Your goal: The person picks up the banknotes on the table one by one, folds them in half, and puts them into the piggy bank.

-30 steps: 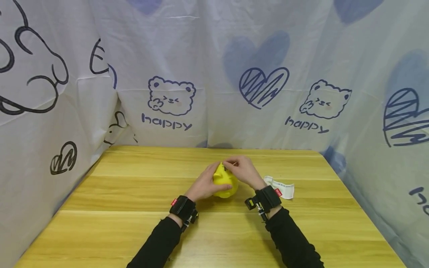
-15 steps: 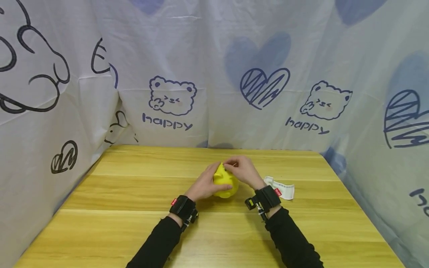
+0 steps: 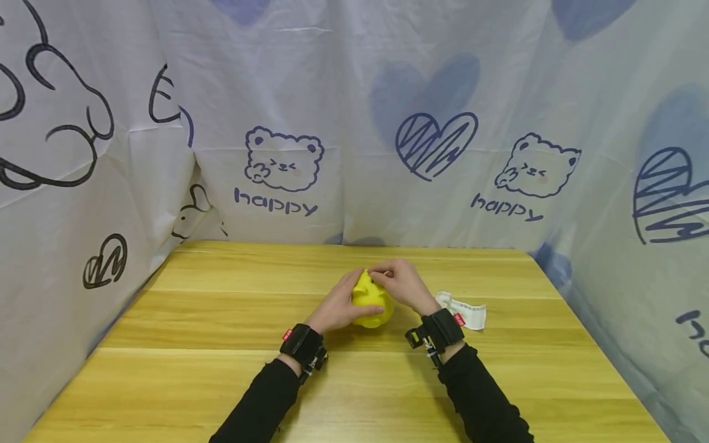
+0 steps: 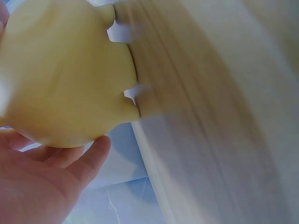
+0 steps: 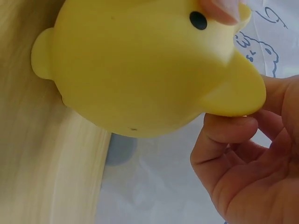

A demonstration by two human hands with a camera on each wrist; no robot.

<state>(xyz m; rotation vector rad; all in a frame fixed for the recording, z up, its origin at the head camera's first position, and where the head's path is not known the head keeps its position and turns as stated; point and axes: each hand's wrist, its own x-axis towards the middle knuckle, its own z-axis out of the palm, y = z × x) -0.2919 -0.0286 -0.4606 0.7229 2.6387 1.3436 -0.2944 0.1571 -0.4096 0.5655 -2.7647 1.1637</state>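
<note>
A round yellow piggy bank [image 3: 370, 297] with stubby feet stands on the wooden table, between both hands. My left hand [image 3: 335, 307] holds it from the left, thumb across its near side and fingers behind; in the left wrist view, fingertips [image 4: 100, 144] touch the body. At the top, my right hand [image 3: 403, 282] has its thumb and fingers bent about an ear. The right wrist view shows that ear [image 5: 240, 91] between the right thumb [image 5: 231, 128] and a finger behind it. A black dot eye [image 5: 198, 20] lies beside another fingertip. Whether anything thin is pinched there is hidden.
A crumpled white paper strip [image 3: 471, 315] with faint print lies to the right, partly behind the right wrist. Black camera straps [image 3: 442, 329] circle both wrists. Printed white cloth [image 3: 360, 203] hangs at the back and sides of the table [image 3: 238, 381].
The right fingers shift slightly at the top of the piggy bank, and less of a dark spot beside them shows. The left hand and the piggy bank stay nearly still.
</note>
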